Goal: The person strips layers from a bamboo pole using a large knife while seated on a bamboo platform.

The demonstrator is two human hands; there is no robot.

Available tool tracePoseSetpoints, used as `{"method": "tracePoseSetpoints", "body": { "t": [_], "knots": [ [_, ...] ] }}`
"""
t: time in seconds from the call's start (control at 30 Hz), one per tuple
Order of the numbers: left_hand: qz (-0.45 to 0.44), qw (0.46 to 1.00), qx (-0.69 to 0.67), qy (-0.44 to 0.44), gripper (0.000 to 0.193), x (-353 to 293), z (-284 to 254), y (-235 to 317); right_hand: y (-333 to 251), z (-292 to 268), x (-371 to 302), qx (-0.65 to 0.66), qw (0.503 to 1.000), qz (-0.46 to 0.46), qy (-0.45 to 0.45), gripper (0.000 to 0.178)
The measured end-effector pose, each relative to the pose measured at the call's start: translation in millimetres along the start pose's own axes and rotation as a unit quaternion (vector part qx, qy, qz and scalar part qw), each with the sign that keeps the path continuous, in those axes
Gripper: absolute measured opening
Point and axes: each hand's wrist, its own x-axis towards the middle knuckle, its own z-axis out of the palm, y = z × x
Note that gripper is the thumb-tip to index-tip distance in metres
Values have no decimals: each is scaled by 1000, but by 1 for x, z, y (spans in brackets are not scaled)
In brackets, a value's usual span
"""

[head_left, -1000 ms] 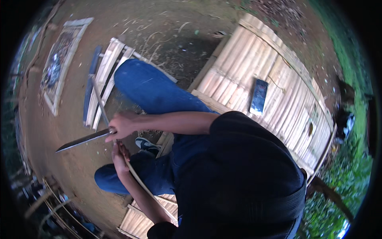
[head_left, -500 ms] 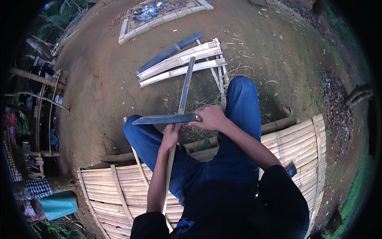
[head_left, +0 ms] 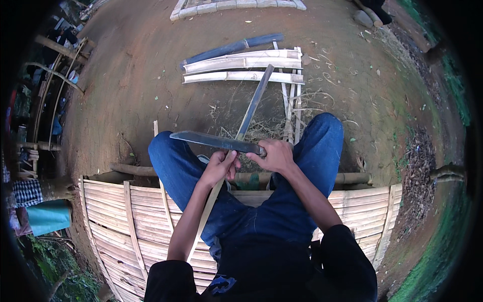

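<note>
My right hand [head_left: 275,156] is closed around the handle of a machete [head_left: 214,141], its long dark blade pointing left. The blade lies across a long bamboo strip [head_left: 255,100], over my lap. My left hand [head_left: 219,168] grips that strip just below the blade, thumb close to the metal. Beyond the blade, the strip shows a dark outer skin and slopes away to the far right. Its pale near part [head_left: 204,219] runs back beside my left forearm. The cutting edge's exact contact with the strip is hard to make out.
I sit on a bamboo slat platform [head_left: 108,204]. Split pale bamboo pieces [head_left: 241,63] and a dark bamboo pole [head_left: 231,47] lie on the ground ahead, near thin shavings [head_left: 261,128]. A stone-edged border [head_left: 236,5] is farther off. A turquoise cloth [head_left: 49,217] hangs at left.
The whole view has turned and shifted, bringing the ground pieces level. Both hands keep their holds; the fingers of my left hand show more to the right of the strip.
</note>
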Motion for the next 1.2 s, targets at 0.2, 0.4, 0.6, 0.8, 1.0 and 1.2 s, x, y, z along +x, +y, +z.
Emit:
{"method": "tracePoseSetpoints", "body": {
  "t": [0.2, 0.4, 0.6, 0.8, 1.0, 1.2],
  "knots": [
    [-24, 999, -40, -16, 47, 6, -17, -7, -1, 15, 15, 19, 1000, -5, -18, 51],
    [-25, 998, -50, 31, 40, 7, -14, -3, -5, 18, 24, 8, 999, -31, -44, 53],
    [-64, 993, -93, 34, 19, 0, -21, 0, -10, 25, 24, 7, 997, -74, -15, 57],
    [-27, 994, -106, 21, 33, -1, -14, 6, -10, 22, 25, 7, 998, -64, -8, 52],
    [35, 993, -98, 64, 30, 2, -3, 3, -16, 21, 25, 8, 998, -59, 22, 46],
    [129, 986, 3, 107, 28, 13, -1, -4, -20, 18, 26, 36, 998, -28, 40, 44]
  ]
}}
